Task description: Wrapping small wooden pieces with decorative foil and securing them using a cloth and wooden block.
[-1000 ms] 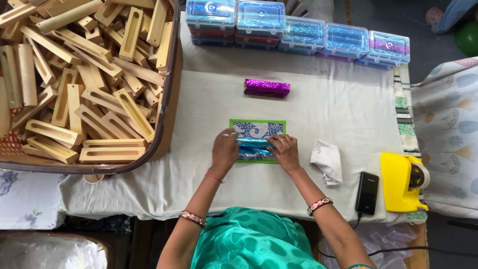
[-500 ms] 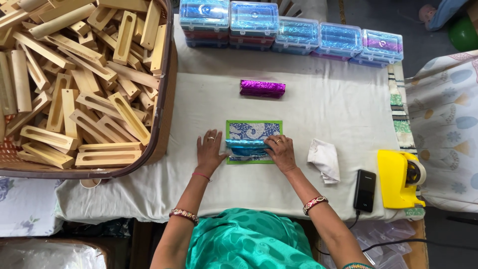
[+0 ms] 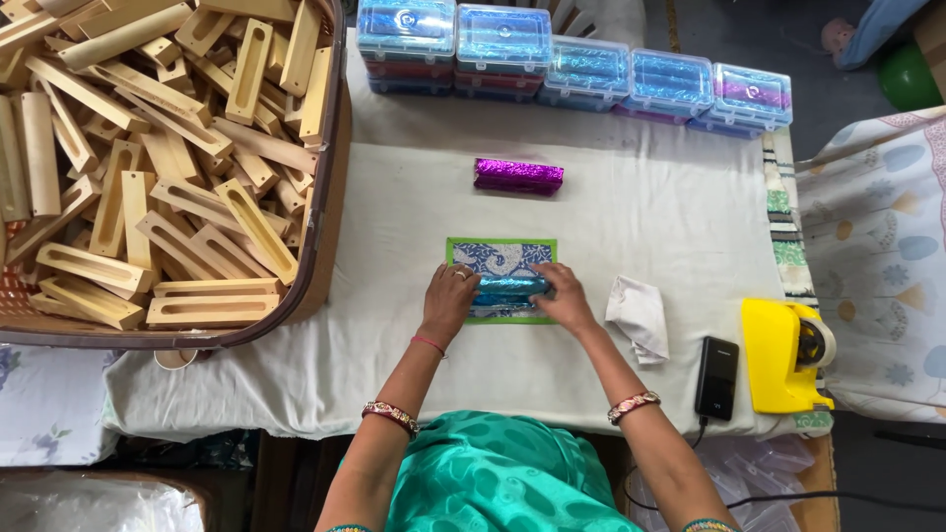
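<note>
Head view: your left hand (image 3: 448,300) and right hand (image 3: 562,296) now clasp the blue foil roll (image 3: 510,288), rolled nearer over the patterned sheet (image 3: 501,256)

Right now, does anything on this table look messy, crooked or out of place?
Little stands out. The wooden pieces lie jumbled in their basket, and a white cloth sits crumpled beside the right hand. The clear boxes stand in a tidy row.

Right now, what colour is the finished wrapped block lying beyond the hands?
Shiny purple wrapped block, clearest in the head view.
</note>
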